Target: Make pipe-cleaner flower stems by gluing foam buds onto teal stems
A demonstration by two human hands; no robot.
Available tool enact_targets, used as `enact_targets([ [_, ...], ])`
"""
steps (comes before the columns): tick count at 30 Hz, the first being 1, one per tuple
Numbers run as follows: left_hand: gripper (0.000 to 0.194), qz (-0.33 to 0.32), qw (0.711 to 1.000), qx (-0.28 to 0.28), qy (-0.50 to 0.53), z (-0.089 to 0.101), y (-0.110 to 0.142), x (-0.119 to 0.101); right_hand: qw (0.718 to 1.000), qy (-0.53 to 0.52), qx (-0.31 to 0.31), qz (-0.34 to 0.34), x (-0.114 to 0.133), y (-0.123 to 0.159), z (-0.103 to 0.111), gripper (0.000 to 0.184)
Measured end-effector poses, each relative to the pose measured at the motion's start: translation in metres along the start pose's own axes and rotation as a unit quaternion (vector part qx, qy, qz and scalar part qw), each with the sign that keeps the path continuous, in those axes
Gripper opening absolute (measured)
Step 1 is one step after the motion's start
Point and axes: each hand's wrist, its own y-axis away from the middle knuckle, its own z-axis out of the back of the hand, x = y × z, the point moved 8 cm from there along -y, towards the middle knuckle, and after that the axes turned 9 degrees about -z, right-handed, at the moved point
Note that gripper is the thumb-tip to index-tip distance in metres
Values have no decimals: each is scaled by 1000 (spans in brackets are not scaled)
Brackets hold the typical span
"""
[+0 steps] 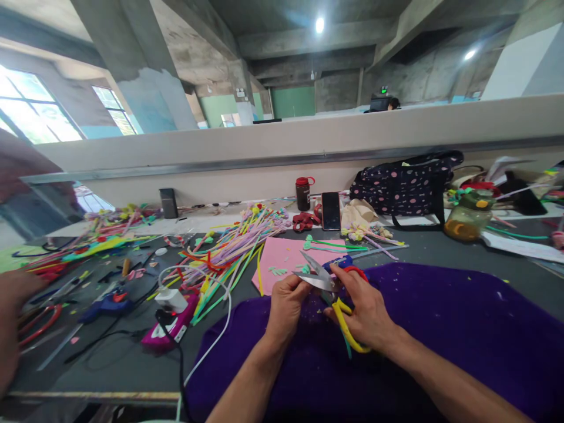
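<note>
My right hand (363, 305) is closed round a pair of scissors (348, 332) with yellow and red handles, their blades spread apart and pointing up and left. Beside the blades, my left hand (284, 308) pinches with thumb and forefinger; what lies between them is too small to make out. A thin teal stem (348, 346) pokes out below my right hand. Just beyond the hands lies a pink sheet (275, 258) with small green clippings (277, 271) and green fuzzy stems (328, 244) on it. Purple cloth (423, 311) spreads under both hands.
A pile of coloured fuzzy stems (238, 241) lies left of the pink sheet. Nearer are a magenta power strip (170, 329) and a blue glue gun (106, 305). A phone (331, 211), red-lidded bottle (303, 194), patterned bag (400, 188) and jug (467, 217) stand behind. Another person's arm (15, 305) reaches in left.
</note>
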Motion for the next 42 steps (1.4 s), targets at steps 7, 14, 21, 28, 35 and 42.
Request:
enact_targets([
  [7,19,-32,999,-7,-29,3,0,1,1000,18,-14,19,1,1,1,70],
  [14,16,-41,998,9,-57,1,2,1,999,20,-19,22,0,0,0,69],
  [21,18,-55,998,14,-33,-2,3,-7,1000,14,-5,13,-1,1,-1,68],
  [28,17,-63,997,6,-47,0,3,-10,1000,-4,0,15,-2,1,-2,66],
  [35,17,-73,996,16,-57,0,1,-9,1000,1,12,11,-4,1,-4,65],
  [42,18,-71,996,22,-51,-1,1,-10,1000,4,7,27,-2,1,-5,63],
])
